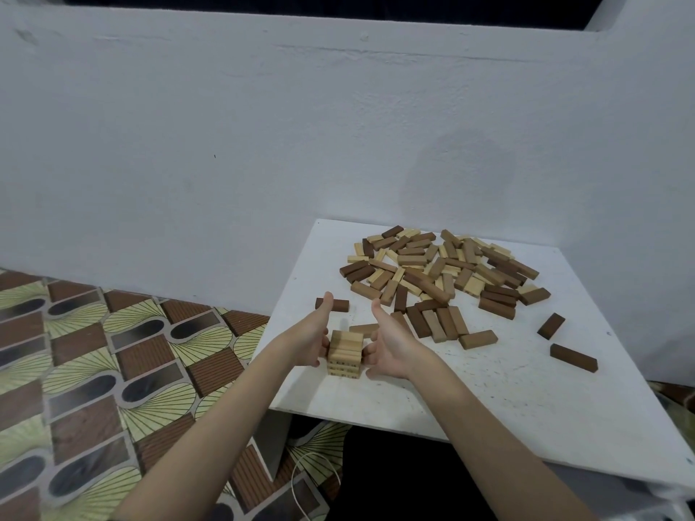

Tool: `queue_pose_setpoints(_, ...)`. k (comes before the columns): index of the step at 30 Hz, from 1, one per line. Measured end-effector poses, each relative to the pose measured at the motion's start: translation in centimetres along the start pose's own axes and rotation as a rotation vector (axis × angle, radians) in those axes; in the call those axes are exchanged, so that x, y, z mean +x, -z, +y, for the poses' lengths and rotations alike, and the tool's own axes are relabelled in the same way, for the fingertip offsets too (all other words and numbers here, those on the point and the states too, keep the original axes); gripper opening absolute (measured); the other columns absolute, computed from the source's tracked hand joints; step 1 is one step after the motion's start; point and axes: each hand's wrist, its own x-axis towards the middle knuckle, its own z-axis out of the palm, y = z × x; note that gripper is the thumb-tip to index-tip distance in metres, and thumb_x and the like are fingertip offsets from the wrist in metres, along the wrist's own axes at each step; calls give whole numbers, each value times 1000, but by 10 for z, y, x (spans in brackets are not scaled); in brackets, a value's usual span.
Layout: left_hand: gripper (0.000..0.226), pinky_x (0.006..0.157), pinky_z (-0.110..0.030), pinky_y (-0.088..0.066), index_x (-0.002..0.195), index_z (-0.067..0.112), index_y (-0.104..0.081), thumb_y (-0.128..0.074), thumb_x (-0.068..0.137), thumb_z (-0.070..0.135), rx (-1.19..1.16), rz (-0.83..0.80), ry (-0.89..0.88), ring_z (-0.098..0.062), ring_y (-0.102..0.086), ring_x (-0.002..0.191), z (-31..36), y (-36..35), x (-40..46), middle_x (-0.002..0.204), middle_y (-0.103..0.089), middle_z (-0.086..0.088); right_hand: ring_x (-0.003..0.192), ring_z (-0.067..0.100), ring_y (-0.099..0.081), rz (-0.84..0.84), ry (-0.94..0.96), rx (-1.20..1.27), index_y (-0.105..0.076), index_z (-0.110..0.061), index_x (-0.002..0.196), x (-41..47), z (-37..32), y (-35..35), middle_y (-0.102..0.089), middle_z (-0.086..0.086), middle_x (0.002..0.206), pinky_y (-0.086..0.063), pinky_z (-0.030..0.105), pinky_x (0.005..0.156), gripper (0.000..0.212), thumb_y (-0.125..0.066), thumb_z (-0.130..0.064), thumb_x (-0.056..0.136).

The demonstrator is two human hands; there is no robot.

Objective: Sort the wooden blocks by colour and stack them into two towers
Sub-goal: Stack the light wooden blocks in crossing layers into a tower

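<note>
Pressing from both sides, the left hand [308, 342] and right hand [391, 349] are squaring the short pale tower [345, 353] between them. The mixed pile [436, 274] is lying at one o'clock, nearer the right hand; no dark tower is standing yet.

Your small tower [345, 353] stands near the counter's [489, 400] front left edge, between your hands; the loose pile [440, 274] lies behind, right.
</note>
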Motion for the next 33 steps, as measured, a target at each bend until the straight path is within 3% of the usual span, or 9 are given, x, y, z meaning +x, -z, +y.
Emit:
queue_pose_setpoints(7, 78, 113, -46, -24, 149, 9, -19, -16, 94, 63, 123, 144, -119, -35, -29, 138, 4, -1, -5, 150, -28, -20, 141, 40, -24, -3, 38, -21, -6, -7, 152, 11, 1, 15, -22, 26, 153, -19, 51, 113, 86, -31, -65, 93)
queue_pose_setpoints(10, 57, 104, -34, -32, 138, 7, -38, -23, 100, 48, 285, 291, -371, -26, -41, 129, 9, -14, -5, 141, -44, -12, 103, 26, -55, 138, 162, -233, -43, -9, 133, 12, -1, 29, -52, 13, 121, -45, 36, 84, 53, -44, -48, 97)
queue_pose_setpoints(12, 44, 90, -25, -34, 128, 7, -47, -35, 100, 39, 349, 320, -488, -18, -48, 116, 12, -25, -2, 129, -54, -6, 77, 16, -52, 273, 303, -414, -57, -12, 103, 13, 0, 45, -53, 4, 95, -40, 26, 65, 23, -47, -31, 98)
queue_pose_setpoints(16, 28, 83, -20, -36, 117, 7, -56, -44, 99, 24, 452, 327, -649, -14, -51, 107, 11, -59, 10, 119, -58, -4, 113, 23, -56, 514, 535, -756, -61, -6, 119, 16, 12, 87, -61, 7, 118, -45, 31, 90, 27, -48, -15, 97)
queue_pose_setpoints(21, 27, 90, -26, -40, 119, 7, -57, -46, 97, 17, 653, 352, -711, -20, -53, 110, -8, -107, 43, 119, -59, -6, 106, 23, -55, 626, 735, -970, -63, -9, 110, 23, 33, 135, -61, 8, 113, -45, 32, 88, 23, -49, -5, 93)
queue_pose_setpoints(25, 20, 93, -32, -42, 110, 10, -58, -47, 93, 13, 829, 333, -769, -19, -49, 105, -23, -135, 72, 111, -58, -5, 145, 26, -17, 639, 717, -1302, -35, -15, 145, 28, 43, 161, -21, 5, 157, -17, 37, 116, 58, -15, -39, 97)
queue_pose_setpoints(28, 25, 98, -30, -38, 114, 10, -55, -45, 91, 9, 911, 347, -839, -20, -47, 113, -19, -150, 87, 119, -55, -5, 146, 15, 6, 546, 709, -1437, -18, -26, 151, 39, 46, 180, 4, -5, 160, -3, 38, 117, 86, 18, -60, 80)
queue_pose_setpoints(30, 33, 107, -29, -31, 127, 10, -49, -42, 94, 12, 977, 364, -855, -20, -38, 129, -10, -157, 96, 135, -47, -4, 145, 16, -4, 510, 714, -1464, -30, -26, 148, 43, 45, 187, -6, -5, 160, -11, 42, 117, 81, 14, -57, 88)
queue_pose_setpoints(33, 41, 114, -32, -22, 139, 15, -38, -37, 99, 21, 1097, 362, -842, -16, -20, 142, 4, -166, 108, 152, -28, 1, 124, 31, -54, 493, 743, -1463, -61, -20, 125, 39, 43, 194, -49, 1, 143, -42, 48, 100, 64, -5, -41, 103)
